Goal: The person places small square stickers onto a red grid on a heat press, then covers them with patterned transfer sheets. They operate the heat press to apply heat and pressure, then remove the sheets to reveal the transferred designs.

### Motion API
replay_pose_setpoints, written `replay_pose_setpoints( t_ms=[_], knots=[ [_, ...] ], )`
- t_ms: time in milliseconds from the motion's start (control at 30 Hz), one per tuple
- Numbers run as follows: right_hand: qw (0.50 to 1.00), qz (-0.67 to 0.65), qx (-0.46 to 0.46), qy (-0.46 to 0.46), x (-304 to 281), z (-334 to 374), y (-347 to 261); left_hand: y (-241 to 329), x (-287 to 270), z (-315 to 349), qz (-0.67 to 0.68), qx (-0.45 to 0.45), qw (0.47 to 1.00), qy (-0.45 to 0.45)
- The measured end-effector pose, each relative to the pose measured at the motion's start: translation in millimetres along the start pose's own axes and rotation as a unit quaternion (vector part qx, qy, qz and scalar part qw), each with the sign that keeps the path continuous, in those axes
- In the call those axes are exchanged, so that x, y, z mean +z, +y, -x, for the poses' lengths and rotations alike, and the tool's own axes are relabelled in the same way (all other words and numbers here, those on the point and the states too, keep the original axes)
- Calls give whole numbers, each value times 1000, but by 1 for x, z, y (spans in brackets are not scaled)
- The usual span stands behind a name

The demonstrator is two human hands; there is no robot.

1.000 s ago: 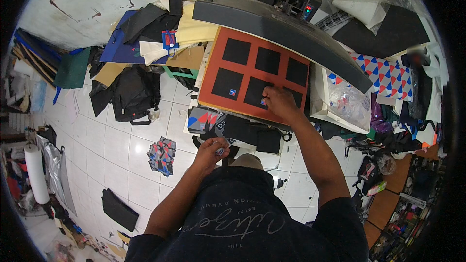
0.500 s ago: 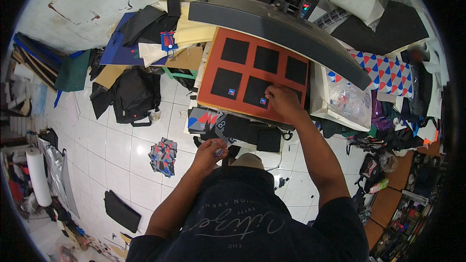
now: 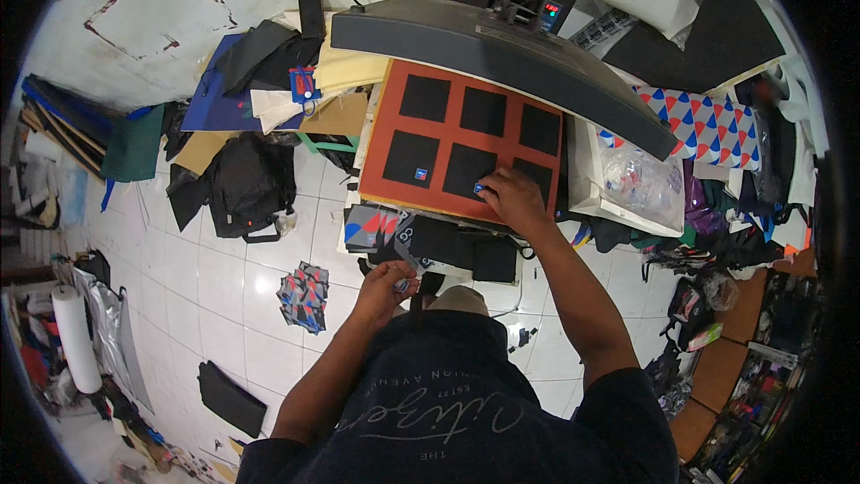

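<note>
Black fabric squares lie in two rows on the orange-red pad of a heat press. On the near-left square sits a small blue label. Another small blue label is at the lower edge of the near-middle square, under the pinched fingertips of my right hand. That hand covers part of the near-right square. Low in front of my body, my left hand is closed around small pale pieces that look like labels, mostly hidden by the fingers.
The press's raised dark upper plate overhangs the pad's far side. To the right stands a white box with plastic bags. Patterned pieces and scissors lie near the front edge. A black backpack rests on the left.
My right hand has moved slightly left and nearer, its fingers now at the near-middle label. My left hand stays low. The whole view has shifted a little.
</note>
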State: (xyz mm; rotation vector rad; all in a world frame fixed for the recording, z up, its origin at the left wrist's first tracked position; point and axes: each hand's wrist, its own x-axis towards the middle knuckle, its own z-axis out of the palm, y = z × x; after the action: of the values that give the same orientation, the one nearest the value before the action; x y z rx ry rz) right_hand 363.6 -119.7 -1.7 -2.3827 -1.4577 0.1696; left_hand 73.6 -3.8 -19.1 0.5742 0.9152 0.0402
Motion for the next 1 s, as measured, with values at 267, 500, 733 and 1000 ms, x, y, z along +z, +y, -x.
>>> replay_pose_setpoints(
  t_ms=[267,500,733,1000],
  knots=[
    [1000,2,8,-3,0,0,0,2,6,6,-8,-6,999,40],
    [1000,18,-8,-6,-1,2,1,2,8,6,-6,-11,999,44],
    [999,30,-18,-11,-3,1,0,3,11,7,-12,-7,999,44],
    [998,44,2,-41,-1,1,0,4,11,6,-13,-7,999,46]
  ],
)
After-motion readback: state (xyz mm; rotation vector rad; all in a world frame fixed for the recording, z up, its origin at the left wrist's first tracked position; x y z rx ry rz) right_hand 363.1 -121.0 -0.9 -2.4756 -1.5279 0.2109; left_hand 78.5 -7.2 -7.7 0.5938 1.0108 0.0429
